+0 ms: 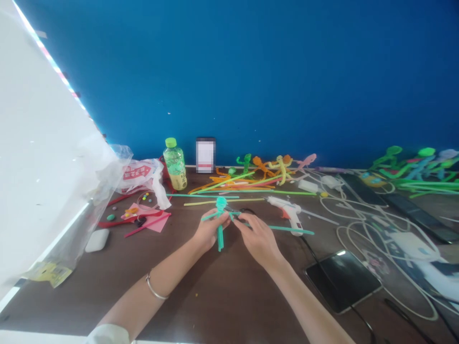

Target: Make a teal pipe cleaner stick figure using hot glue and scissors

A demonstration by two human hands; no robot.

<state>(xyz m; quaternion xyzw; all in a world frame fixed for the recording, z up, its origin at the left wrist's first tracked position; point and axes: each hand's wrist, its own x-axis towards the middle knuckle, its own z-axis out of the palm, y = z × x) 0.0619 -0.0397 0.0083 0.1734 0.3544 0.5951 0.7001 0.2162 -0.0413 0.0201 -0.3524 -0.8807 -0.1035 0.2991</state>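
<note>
1. Above the middle of the bench (222, 296), we hold a small teal pipe-cleaner figure (220, 234) between our two hands, with its round head up and its legs hanging below our left hand (210, 231).
2. Our left fingers (224, 220) curl closely around the figure's body, holding it upright.
3. Our right hand (258, 240) is just beside it, with its fingers (244, 220) drawn narrow at the figure's side. They seem to pinch the figure, but we cannot tell exactly where.
4. A long teal stem (287, 229) runs out from under our right hand, and a dark loop (247, 210), too small to identify, sits just past those fingers.
5. Just beyond our right hand, a white glue gun (287, 212) lies on its side, with straight yellow and green stems (222, 199) stretched across the bench behind it.
6. Farther back, orange, yellow and green pipe-cleaner figures (272, 167) lie against the blue wall (229, 71), near a green-capped bottle (175, 165).
7. To our left are pink paper (147, 220), red stems (136, 220), a crumpled plastic bag (143, 177) and a white earbud case (96, 240).
8. To our right, a dark tablet (342, 281) lies among looped white cables (358, 215), with more green and blue figures (419, 167) at the far corner.
</note>
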